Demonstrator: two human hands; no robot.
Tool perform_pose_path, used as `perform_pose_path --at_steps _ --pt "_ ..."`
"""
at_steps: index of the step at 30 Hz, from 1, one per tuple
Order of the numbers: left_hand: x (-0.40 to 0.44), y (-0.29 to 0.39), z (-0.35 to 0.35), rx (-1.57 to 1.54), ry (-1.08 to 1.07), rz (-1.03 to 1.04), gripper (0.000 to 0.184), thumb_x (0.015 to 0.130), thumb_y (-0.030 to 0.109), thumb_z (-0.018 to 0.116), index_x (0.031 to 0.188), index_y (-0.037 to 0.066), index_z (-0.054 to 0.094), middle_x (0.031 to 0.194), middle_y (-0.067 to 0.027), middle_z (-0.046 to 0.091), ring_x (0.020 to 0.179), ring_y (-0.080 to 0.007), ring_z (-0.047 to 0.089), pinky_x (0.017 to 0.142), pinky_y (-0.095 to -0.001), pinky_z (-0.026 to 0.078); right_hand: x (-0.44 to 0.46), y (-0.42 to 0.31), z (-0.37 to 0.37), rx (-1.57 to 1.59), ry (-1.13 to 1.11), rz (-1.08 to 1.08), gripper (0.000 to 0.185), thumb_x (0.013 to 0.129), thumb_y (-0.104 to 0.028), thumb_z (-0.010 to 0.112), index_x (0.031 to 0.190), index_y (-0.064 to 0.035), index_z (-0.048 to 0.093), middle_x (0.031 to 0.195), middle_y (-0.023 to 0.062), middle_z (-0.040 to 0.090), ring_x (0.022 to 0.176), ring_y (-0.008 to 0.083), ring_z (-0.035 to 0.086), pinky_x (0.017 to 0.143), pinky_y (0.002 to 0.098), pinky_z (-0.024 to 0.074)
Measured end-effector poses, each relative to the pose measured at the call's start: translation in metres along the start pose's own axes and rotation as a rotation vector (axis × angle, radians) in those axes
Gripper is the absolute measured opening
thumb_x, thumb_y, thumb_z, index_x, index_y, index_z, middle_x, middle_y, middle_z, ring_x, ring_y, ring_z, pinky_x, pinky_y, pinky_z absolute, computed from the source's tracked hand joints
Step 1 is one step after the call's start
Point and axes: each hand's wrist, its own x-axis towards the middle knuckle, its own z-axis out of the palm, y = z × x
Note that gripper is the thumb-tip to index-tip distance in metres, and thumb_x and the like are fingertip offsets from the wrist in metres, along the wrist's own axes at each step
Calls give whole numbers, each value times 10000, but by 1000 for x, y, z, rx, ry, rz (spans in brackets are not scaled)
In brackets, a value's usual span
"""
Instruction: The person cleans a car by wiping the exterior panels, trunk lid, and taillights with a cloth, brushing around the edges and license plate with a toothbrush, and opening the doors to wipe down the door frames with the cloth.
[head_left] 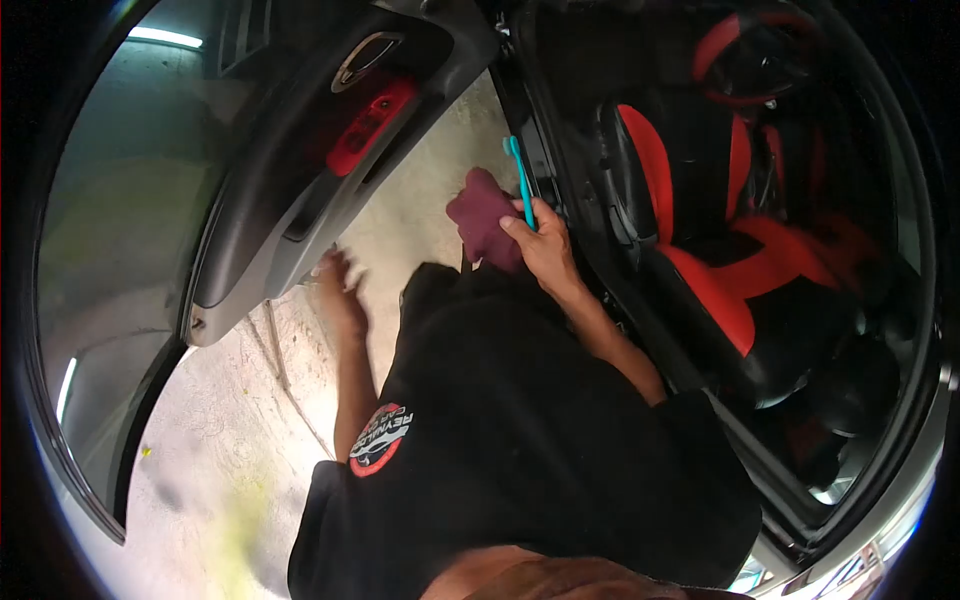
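Our right hand [546, 247]: fingers closed round toothbrush [525, 185], cloth [484, 215]; left hand [342, 292]: fingers parted, empty, near door edge [258, 296]; floor [412, 222] between.

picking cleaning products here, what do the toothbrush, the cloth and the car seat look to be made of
Toothbrush: likely plastic, going by its smooth, evenly turquoise handle.
Cloth: soft fabric, perhaps microfibre, matte and bunched in folds.
Car seat: probably leather or leatherette, judging by its smooth red and black panels; I can't tell which.
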Motion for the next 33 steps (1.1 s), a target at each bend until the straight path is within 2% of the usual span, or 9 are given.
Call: perform_pose_path --at_steps 5,9,12,14,17,22,24,27,33 --pt "-24 74 158 84 -701 -36 910 970 527 625 1630 71 194 1619 -186 301 1465 -319 376 1126 -433 412 34 5 27 216 -128 90 330 940 -150 729 1203 22 629 971 39 644 894 116 595 798 289 511" --pt "14 78 166 102 -676 -222 681 891 190 748 1485 40 452 1427 -156 554 1298 -245 561 1035 -361 486 49 -6 53 165 -252 148 286 973 -122 688 1230 -9 634 995 51 675 894 114 636 770 280 547" --pt "59 75 137 479 -555 55 512 842 29 713 1331 32 563 1251 -130 666 1160 -233 654 950 -360 536 54 -22 58 169 -205 298 284 983 -150 678 1239 -32 643 896 31 670 783 105 636 673 278 542" --pt "95 75 121 882 -431 662 478 811 45 658 1284 84 591 1220 -187 661 1056 -391 672 877 -459 571 69 7 49 79 -85 346 281 996 -208 672 1231 -55 658 780 -3 643 633 77 583 569 254 494" --pt "147 66 88 1057 -708 897 489 817 98 686 1298 103 596 1157 -176 645 1088 -416 618 942 -503 524 86 48 35 -101 118 383 310 1010 -303 644 1161 -38 694 790 84 658 677 160 628 625 328 518" --pt "160 84 80 1075 -898 761 587 780 101 749 1344 96 585 1190 -174 613 1106 -407 602 954 -491 519 104 93 10 -516 108 298 301 1008 -279 608 1133 -23 704 891 195 696 748 307 692 708 406 543" --pt "160 72 86 1078 -937 752 641 740 90 783 1355 96 600 1219 -161 608 1143 -376 594 956 -493 514 124 115 16 -497 182 368 296 998 -264 616 1119 -6 698 789 74 647 750 184 603 706 353 490" --pt "107 64 94 1252 -896 763 630 740 88 780 1349 100 617 1230 -160 609 1164 -352 587 982 -483 503 113 133 9 -398 287 175 350 981 -228 635 1257 -19 687 831 83 659 762 173 593 722 350 492" --pt "103 63 79 1077 -737 963 563 748 114 778 1299 117 665 1288 -156 617 1144 -371 586 990 -481 457 88 136 14 -446 298 283 387 959 -186 665 1327 -65 669 886 154 699 768 229 626 753 363 509"
